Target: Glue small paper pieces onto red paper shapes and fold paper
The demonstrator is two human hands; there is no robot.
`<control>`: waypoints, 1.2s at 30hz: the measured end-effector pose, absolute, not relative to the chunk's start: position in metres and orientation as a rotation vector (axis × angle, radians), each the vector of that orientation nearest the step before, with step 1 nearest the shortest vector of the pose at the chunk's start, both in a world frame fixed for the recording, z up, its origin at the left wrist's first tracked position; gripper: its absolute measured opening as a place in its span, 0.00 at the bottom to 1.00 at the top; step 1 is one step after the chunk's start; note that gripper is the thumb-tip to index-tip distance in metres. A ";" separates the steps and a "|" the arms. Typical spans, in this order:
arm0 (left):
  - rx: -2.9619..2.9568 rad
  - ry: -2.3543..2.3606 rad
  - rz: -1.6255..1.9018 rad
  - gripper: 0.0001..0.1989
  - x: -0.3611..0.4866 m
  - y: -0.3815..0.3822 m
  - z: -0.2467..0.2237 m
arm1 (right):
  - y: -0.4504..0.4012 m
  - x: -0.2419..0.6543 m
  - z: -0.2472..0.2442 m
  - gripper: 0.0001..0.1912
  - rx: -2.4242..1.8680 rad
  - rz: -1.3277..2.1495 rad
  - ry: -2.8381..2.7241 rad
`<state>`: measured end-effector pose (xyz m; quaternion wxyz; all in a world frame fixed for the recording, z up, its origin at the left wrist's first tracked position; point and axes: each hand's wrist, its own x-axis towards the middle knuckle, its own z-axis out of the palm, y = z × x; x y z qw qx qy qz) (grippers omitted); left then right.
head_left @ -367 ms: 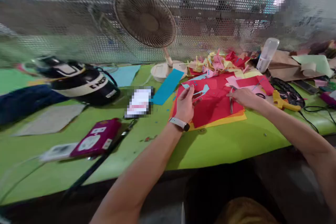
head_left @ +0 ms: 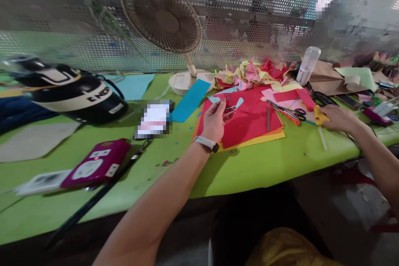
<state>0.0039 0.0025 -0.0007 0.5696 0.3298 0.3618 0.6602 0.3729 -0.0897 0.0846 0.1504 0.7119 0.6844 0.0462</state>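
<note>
Pinched in my left hand (head_left: 215, 122) is a thin piece of light blue paper (head_left: 239, 103), held over red sheets (head_left: 249, 120). My right hand (head_left: 338, 118) is closed on a yellow glue gun (head_left: 319, 116) at the right side of the table. Tweezers (head_left: 268, 116) lie on the red sheets. Between the sheets and the glue gun are scissors (head_left: 289, 112) and an orange-handled tool (head_left: 292, 120). A blue paper strip (head_left: 191, 100) rests left of the sheets.
A fan (head_left: 191, 79) stands at the back, beside crumpled paper scraps (head_left: 252, 72) and a clear bottle (head_left: 308, 66). On the left are a black jug (head_left: 84, 95), a phone (head_left: 154, 119) and a purple power bank (head_left: 96, 164). Brown paper (head_left: 324, 77) lies at the right.
My right hand has let go of the tweezers, moved right and taken hold of the yellow glue gun. My left hand still holds the light blue paper. The view has shifted slightly right.
</note>
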 end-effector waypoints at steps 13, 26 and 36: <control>0.715 0.792 1.543 0.16 0.006 0.004 -0.001 | -0.105 0.393 0.054 0.16 2.203 0.418 1.944; 0.746 0.778 1.498 0.18 0.010 0.000 0.005 | -0.068 0.334 0.057 0.13 3.205 -1.361 2.361; 0.798 0.779 1.512 0.20 0.008 -0.006 0.007 | -0.039 0.197 0.054 0.20 2.121 -2.096 2.727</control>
